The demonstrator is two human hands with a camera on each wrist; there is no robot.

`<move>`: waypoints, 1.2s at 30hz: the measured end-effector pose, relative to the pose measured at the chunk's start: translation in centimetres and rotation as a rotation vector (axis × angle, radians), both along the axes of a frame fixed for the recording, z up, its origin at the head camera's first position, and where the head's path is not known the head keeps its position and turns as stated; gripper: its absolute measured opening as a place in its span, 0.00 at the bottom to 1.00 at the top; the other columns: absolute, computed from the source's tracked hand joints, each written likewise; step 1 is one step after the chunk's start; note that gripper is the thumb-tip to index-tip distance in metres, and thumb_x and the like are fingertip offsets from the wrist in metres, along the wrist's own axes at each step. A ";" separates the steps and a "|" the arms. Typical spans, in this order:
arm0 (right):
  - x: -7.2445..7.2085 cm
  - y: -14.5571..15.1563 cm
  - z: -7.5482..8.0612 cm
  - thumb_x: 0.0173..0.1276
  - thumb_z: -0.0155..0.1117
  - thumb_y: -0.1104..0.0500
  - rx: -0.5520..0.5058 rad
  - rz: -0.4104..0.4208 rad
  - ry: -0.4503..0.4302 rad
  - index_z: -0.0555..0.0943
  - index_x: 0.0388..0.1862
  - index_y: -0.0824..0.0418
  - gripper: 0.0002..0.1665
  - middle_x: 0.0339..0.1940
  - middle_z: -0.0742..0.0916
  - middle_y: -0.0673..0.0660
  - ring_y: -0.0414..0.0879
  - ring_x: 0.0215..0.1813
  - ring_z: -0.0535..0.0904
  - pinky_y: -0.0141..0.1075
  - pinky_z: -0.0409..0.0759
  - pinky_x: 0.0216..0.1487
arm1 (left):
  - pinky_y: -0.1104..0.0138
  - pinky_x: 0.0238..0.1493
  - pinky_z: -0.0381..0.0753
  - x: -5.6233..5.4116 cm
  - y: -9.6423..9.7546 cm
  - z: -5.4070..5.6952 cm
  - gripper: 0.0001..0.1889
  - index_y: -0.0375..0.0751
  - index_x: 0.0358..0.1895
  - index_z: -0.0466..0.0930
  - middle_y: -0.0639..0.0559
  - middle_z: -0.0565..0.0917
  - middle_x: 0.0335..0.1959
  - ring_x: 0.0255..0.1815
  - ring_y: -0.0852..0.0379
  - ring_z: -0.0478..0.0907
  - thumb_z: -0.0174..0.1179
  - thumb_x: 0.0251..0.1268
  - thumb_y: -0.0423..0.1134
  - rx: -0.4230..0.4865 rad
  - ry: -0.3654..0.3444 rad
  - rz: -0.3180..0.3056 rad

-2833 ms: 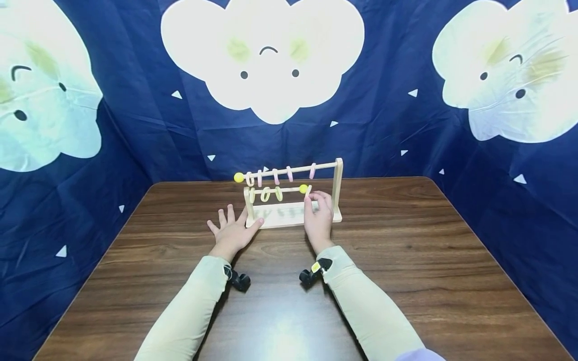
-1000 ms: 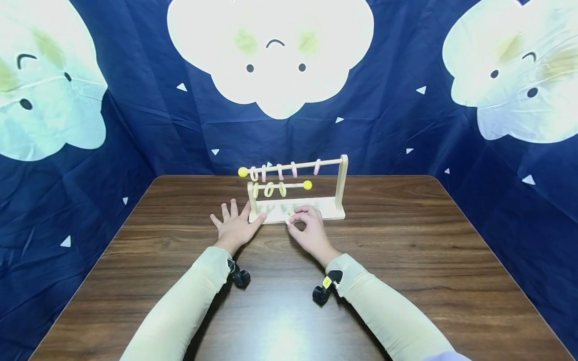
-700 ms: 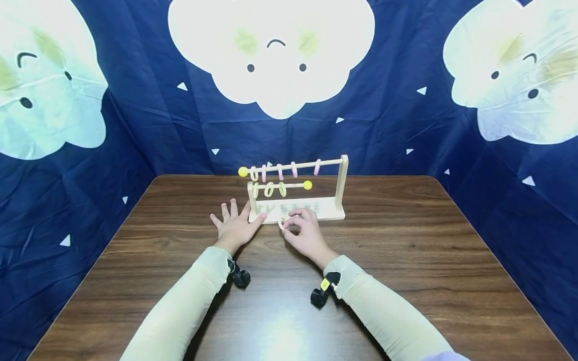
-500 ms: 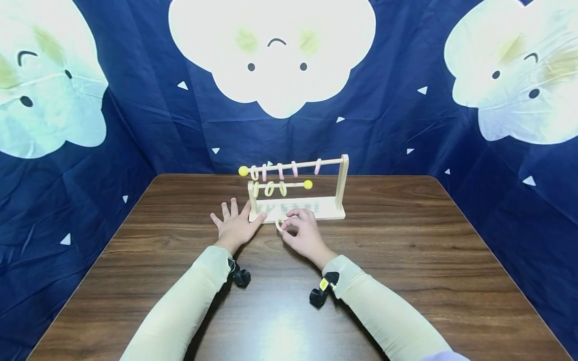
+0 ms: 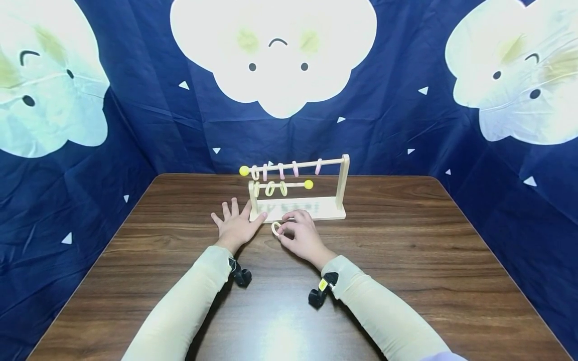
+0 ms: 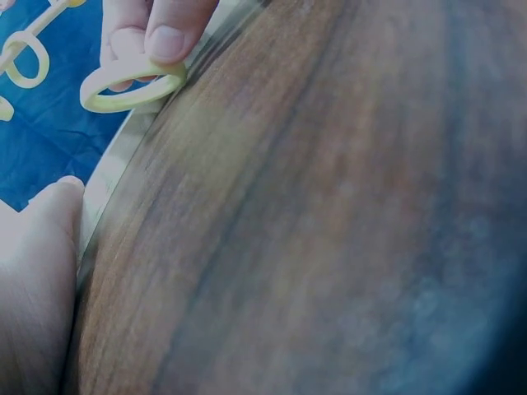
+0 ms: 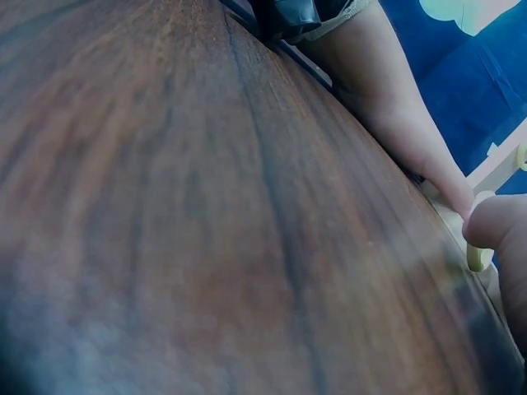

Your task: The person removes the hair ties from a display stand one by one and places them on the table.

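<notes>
My right hand (image 5: 302,236) pinches a pale yellow ring (image 5: 275,229) between thumb and fingertips, just in front of the wooden rack's base (image 5: 328,208). In the left wrist view the ring (image 6: 92,97) is tilted, with its opening showing. My left hand (image 5: 237,228) lies with fingers spread at the rack's left end, its thumb on the base corner. Above the base, the lower rod (image 5: 295,185) carries three pale yellow rings (image 5: 270,189) and ends in a yellow ball (image 5: 309,184). Several rings, mostly pink (image 5: 282,171), hang on the upper rod (image 5: 332,161).
The rack's tall post (image 5: 343,180) stands at the right, its short post (image 5: 251,193) at the left. Another yellow ball (image 5: 244,171) caps the upper rod. Behind the brown wooden table (image 5: 406,250) hangs a dark blue cloth (image 5: 393,120) with white clouds.
My right hand has moved the ring from beside the lower rod's yellow ball down and left, to the front of the base. My left hand has kept its place on the base corner.
</notes>
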State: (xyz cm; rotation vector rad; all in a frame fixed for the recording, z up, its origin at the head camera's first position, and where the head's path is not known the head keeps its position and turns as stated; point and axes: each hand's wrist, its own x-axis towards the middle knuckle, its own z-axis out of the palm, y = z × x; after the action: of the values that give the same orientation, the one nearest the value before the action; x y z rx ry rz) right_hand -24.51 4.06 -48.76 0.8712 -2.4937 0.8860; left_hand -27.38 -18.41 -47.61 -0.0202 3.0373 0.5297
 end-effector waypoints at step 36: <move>-0.2 -0.3 0.8 0.64 0.75 0.53 -0.025 0.030 -0.079 0.89 0.42 0.53 0.10 0.53 0.85 0.53 0.54 0.61 0.73 0.48 0.67 0.68 | 0.25 0.65 0.21 -0.1 0.0 -0.1 0.48 0.51 0.82 0.50 0.30 0.37 0.81 0.80 0.27 0.28 0.30 0.68 0.79 -0.029 0.003 -0.001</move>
State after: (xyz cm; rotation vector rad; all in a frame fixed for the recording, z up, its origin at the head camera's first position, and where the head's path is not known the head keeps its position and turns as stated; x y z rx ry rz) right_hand -24.76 3.74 -47.97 0.8836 -2.5368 0.9779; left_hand -27.45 -18.39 -47.68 -0.0193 3.0476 0.4853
